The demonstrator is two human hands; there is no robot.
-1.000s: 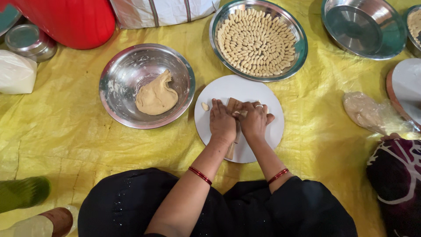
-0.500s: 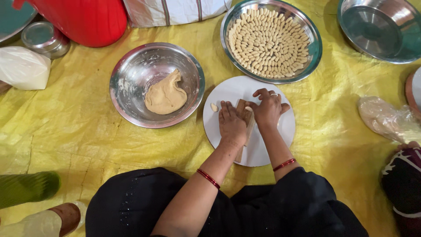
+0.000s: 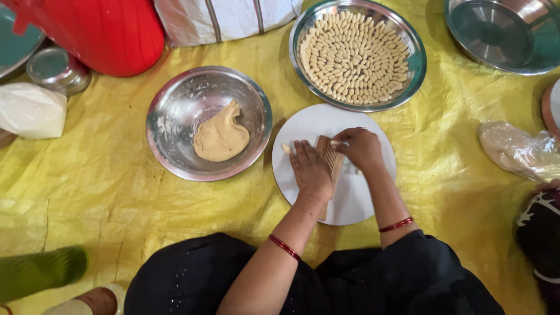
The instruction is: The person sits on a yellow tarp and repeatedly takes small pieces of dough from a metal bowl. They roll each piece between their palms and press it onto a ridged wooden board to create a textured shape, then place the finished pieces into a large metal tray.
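While pressing: left hand (image 3: 311, 170) lies flat, fingers released, steadying ridged wooden board (image 3: 331, 160) on white plate (image 3: 361, 201).
Right hand (image 3: 363, 147): fingers pinching dough piece (image 3: 336, 142) at 12 o'clock of board, for rolling.

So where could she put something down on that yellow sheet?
Bare yellow sheet lies left of the steel bowl of dough, and between the white board and the plastic bag. The board itself is crowded: left hand and right hand work on the ridged wooden paddle.

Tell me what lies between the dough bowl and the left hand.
In the head view, one small shaped dough piece lies on the white round board, between the dough bowl and the left hand.
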